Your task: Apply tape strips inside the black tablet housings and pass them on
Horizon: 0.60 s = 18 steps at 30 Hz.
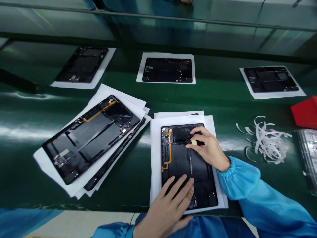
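A black tablet housing (180,162) with an orange flex cable lies on white paper sheets (155,158) in front of me. My left hand (170,201) rests flat across its lower part, fingers spread. Over the upper right of the housing, my right hand (206,145) pinches a small black piece with a pale yellow block (194,142) on it. The fingers hide part of this piece. Just left of the housing, a stack of similar housings interleaved with paper has another open housing (91,138) on top, lying askew.
Three more housings on paper lie at the back: left (81,64), middle (168,70) and right (271,79). Curled white strips (268,140) form a pile at right, near a red bin (305,112) and clear plastic trays (308,148). A ledge (158,49) runs behind.
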Available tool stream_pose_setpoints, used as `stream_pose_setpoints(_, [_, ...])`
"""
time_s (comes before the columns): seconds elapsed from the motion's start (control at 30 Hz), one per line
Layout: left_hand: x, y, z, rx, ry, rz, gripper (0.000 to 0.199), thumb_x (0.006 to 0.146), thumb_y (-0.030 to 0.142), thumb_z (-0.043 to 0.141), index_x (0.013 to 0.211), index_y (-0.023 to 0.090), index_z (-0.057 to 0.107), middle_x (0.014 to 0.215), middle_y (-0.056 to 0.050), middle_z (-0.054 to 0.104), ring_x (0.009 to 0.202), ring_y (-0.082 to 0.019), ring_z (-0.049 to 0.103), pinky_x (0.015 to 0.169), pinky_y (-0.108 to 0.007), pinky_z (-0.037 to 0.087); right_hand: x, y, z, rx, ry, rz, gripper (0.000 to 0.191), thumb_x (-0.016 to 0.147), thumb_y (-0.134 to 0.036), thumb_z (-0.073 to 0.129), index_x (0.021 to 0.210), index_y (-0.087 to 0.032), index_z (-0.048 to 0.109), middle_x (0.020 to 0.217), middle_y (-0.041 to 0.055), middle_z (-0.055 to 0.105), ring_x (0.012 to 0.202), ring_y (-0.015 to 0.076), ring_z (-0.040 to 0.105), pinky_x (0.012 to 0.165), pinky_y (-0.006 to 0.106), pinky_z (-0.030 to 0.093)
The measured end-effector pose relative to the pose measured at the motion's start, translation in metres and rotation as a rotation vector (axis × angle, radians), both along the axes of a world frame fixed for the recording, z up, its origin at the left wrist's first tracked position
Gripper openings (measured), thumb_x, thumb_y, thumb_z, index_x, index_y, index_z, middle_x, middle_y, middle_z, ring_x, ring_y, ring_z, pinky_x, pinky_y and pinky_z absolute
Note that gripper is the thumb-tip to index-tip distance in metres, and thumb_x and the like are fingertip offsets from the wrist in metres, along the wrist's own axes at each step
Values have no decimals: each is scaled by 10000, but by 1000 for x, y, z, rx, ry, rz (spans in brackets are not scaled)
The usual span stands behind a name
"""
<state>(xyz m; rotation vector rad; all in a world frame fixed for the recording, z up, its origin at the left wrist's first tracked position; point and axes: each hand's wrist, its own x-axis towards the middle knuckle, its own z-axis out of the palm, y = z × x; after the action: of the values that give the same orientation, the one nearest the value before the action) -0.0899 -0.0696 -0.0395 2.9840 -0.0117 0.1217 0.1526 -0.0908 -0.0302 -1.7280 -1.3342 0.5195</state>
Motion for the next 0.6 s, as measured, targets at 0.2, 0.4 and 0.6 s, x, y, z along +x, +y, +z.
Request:
stream_pose_setpoints(0.2, [-2, 0, -2, 1, -16, -1, 517, 940, 584, 436, 1245, 209, 621, 1519, -7, 436, 1426, -255, 281, 1194, -424, 109, -1, 0, 0, -4, -7, -3, 214, 761, -34, 804, 759, -168, 637, 1055, 49, 593, 863, 181, 632, 691, 273, 500])
stream_pose_setpoints(0.4, [2, 1, 2, -12, -15, -6, 536, 946, 598, 416, 1240, 205, 631, 1457, -3, 513, 1365, -253, 351, 1206, -432, 27, -2, -1, -1, -6, -20, -3, 212, 775, -38, 789, 782, -181, 632, 1153, 63, 586, 1011, 232, 628, 793, 314, 526])
stream_pose_setpoints(0.6, [12, 17, 13, -47, -25, 4, 823, 831, 810, 350, 1260, 160, 614, 1448, -30, 524, 1367, -312, 344, 1204, -442, -28, -4, -2, -4, -27, -27, 1, 282, 805, -40, 751, 994, -207, 624, 1229, 81, 534, 1117, 247, 583, 859, 339, 537])
